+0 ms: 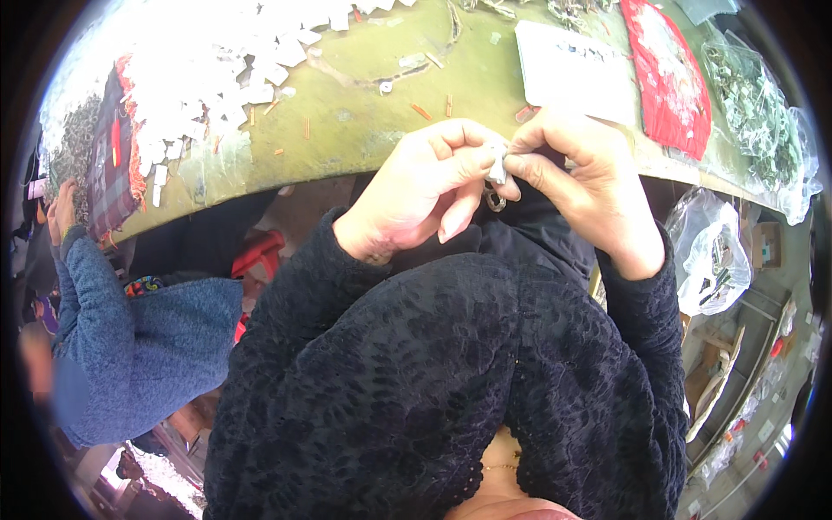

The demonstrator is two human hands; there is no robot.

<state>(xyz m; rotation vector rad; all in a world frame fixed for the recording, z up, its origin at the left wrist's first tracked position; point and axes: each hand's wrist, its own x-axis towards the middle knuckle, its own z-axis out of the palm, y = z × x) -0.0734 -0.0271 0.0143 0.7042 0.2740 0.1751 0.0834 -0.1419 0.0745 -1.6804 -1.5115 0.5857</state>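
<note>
Left hand and right hand pinch one white tag with dangling ring; many tags lie loose on the bench beyond.

White tag: mostly covered by pinching fingers of both hands.
Metal ring: too small to identify.
Clear bags: contents blurred, cut by rim.
Counter: far edge cropped.

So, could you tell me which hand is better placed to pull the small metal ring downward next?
Probably the left hand: its lower fingers lie beside the metal ring, while the right hand pinches the white tag above.
</note>
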